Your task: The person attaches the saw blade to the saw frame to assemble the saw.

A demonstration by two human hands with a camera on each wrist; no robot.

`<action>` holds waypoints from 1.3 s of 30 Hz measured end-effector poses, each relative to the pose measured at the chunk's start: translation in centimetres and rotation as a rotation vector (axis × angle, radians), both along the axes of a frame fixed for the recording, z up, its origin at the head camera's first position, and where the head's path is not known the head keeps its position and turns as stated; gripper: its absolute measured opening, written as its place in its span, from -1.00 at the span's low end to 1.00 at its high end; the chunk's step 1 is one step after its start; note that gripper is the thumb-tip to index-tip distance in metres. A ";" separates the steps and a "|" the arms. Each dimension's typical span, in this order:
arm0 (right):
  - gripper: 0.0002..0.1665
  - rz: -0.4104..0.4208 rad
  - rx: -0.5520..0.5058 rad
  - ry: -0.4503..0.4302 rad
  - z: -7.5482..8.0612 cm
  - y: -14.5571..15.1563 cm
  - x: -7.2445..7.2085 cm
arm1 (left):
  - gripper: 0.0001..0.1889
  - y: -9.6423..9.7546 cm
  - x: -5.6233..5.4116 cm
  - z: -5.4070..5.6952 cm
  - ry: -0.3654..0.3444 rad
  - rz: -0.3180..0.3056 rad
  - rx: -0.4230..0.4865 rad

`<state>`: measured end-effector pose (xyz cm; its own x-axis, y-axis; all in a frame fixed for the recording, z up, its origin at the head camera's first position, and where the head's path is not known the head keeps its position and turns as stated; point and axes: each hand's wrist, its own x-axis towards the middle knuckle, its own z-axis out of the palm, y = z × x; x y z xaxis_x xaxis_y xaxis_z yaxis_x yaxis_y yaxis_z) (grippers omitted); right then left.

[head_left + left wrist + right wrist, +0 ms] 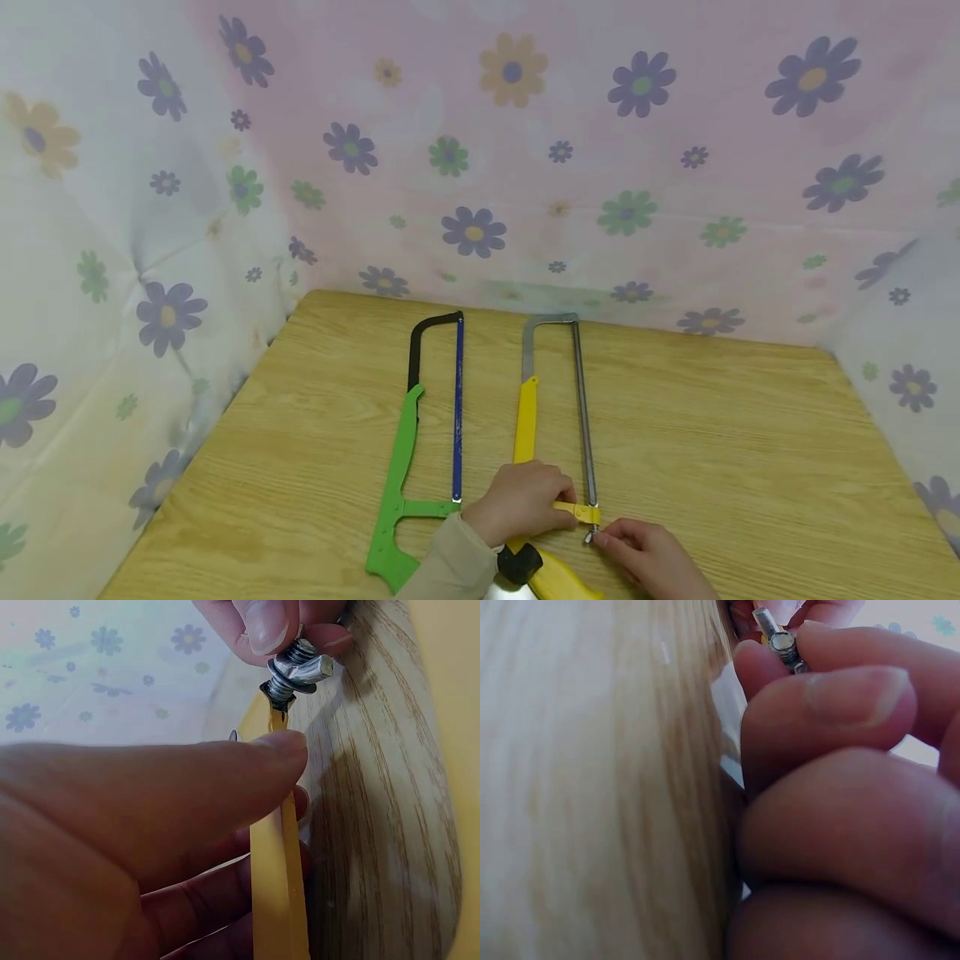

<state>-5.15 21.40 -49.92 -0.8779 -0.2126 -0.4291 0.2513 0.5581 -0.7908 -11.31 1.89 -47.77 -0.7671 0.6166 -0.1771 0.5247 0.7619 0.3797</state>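
Note:
A hacksaw with a yellow handle (526,421), grey frame and grey blade (583,417) lies on the table. My left hand (525,500) grips its yellow crossbar (274,900), thumb on one side and fingers on the other. At the crossbar's outer end, below the blade, sticks out a threaded screw with a metal wing nut (309,670). My right hand (654,557) pinches the screw's end by the wing nut between thumb and fingers. In the right wrist view the wing nut (783,642) shows just past the fingertips.
Left of the yellow saw lies a second hacksaw with a green handle (402,450), black frame and blue blade (459,408). The wooden table (750,450) meets flowered cloth (525,183) at the back and sides. A black strap piece (519,564) sits at the left wrist.

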 end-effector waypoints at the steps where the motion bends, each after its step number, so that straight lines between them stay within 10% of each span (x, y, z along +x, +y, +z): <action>1: -0.56 0.000 -0.004 0.000 0.0 0.0 0.0 | -0.85 0.0 0.0 0.0 -0.002 0.000 -0.001; 39: -0.58 -0.011 -0.029 0.021 -0.1 0.3 0.4 | -0.85 -0.1 0.2 0.4 -0.011 0.001 0.009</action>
